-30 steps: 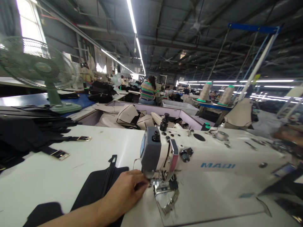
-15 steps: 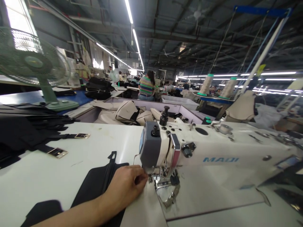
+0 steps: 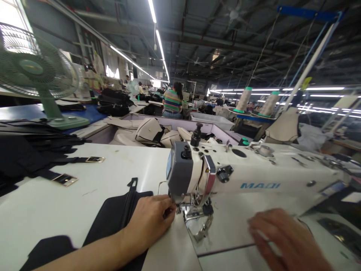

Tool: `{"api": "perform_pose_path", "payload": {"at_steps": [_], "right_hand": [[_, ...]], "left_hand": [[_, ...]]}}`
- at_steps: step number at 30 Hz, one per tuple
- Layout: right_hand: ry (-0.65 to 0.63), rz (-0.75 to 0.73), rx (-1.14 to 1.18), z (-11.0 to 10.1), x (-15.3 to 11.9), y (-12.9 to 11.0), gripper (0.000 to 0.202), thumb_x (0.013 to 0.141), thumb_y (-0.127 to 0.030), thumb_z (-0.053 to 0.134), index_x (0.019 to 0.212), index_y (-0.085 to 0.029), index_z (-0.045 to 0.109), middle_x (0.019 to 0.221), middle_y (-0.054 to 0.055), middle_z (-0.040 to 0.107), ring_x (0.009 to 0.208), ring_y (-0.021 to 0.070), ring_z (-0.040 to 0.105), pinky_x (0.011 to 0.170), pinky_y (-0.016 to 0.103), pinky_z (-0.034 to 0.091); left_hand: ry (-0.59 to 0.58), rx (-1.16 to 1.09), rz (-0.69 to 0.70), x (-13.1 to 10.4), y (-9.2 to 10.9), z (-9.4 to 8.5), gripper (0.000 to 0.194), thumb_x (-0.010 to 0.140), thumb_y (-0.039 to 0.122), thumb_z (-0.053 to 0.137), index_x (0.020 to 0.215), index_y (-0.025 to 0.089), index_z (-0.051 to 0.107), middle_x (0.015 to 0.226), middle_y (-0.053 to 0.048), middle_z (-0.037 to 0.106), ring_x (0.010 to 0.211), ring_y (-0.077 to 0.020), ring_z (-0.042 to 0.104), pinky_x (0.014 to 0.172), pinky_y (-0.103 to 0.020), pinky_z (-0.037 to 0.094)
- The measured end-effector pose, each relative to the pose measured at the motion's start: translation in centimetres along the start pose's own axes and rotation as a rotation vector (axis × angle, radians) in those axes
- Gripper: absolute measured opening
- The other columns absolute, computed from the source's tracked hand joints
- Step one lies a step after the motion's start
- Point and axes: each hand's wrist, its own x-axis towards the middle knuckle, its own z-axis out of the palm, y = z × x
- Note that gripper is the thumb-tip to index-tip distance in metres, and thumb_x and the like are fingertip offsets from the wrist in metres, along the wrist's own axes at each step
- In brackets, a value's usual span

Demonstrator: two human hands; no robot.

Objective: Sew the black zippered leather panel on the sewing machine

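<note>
My left hand (image 3: 153, 214) is closed in a pinch beside the needle area of a white sewing machine (image 3: 259, 177). Whatever its fingertips hold is hidden. Beneath that forearm lies a black flat piece (image 3: 108, 214) with a narrow strap along it. My right hand (image 3: 284, 237), blurred by motion, is over the machine bed at lower right. Its fingers and thumb are apart, with nothing visible in them. The metal presser foot and edge guide (image 3: 201, 222) sit between the two hands, nearer the left one.
Black straps with metal buckles (image 3: 65, 179) lie at the left. Behind them stands a green fan (image 3: 46, 75). A bin (image 3: 225, 131) of beige pieces (image 3: 148, 131) is beyond the table. Thread cones (image 3: 244, 99) stand at right. A person in a striped top (image 3: 172, 101) is farther back.
My right hand has come into view at lower right. My left hand keeps its pinch by the needle area. The whole view has shifted slightly.
</note>
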Motion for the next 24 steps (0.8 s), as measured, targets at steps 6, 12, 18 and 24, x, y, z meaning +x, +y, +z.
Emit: {"api": "perform_pose_path", "payload": {"at_steps": [6, 12, 18, 24], "right_hand": [[-0.404, 0.222, 0.204, 8.6, 1.8, -3.4, 0.026, 0.099, -0.028, 0.042, 0.095, -0.021, 0.067, 0.085, 0.004, 0.07, 0.076, 0.0205, 0.065, 0.068, 0.031, 0.045], [-0.587, 0.44, 0.298, 11.6, 3.7, -3.8, 0.032, 0.095, -0.028, 0.046, 0.076, -0.021, 0.07, 0.076, 0.005, 0.072, 0.077, 0.0216, 0.067, 0.068, 0.029, 0.041], [-0.516, 0.551, 0.438, 13.0, 3.5, -4.2, 0.034, 0.095, -0.033, 0.049, 0.073, -0.02, 0.071, 0.072, 0.003, 0.071, 0.068, 0.0174, 0.065, 0.062, 0.024, 0.041], [-0.5, 0.559, 0.443, 13.1, 3.6, -4.4, 0.032, 0.093, -0.036, 0.054, 0.072, -0.02, 0.072, 0.073, 0.004, 0.071, 0.073, 0.0191, 0.066, 0.062, 0.025, 0.039]], "left_hand": [[-0.003, -0.004, 0.018, -0.2, -0.1, 0.1, 0.017, 0.084, 0.021, 0.055, 0.08, 0.024, 0.071, 0.076, 0.001, 0.071, 0.067, -0.0164, 0.065, 0.061, -0.025, 0.04], [-0.017, -0.044, 0.052, -0.2, -0.2, 0.1, 0.02, 0.086, 0.02, 0.053, 0.087, 0.025, 0.072, 0.084, 0.0, 0.073, 0.076, -0.0171, 0.068, 0.067, -0.024, 0.045], [-0.025, -0.075, 0.023, -0.2, -0.1, -0.1, 0.019, 0.087, 0.021, 0.053, 0.087, 0.024, 0.071, 0.084, 0.0, 0.073, 0.077, -0.0183, 0.068, 0.069, -0.026, 0.048], [-0.025, -0.053, 0.037, -0.1, 0.0, -0.1, 0.021, 0.09, 0.023, 0.051, 0.087, 0.024, 0.072, 0.085, -0.001, 0.073, 0.077, -0.018, 0.068, 0.07, -0.026, 0.048]]}}
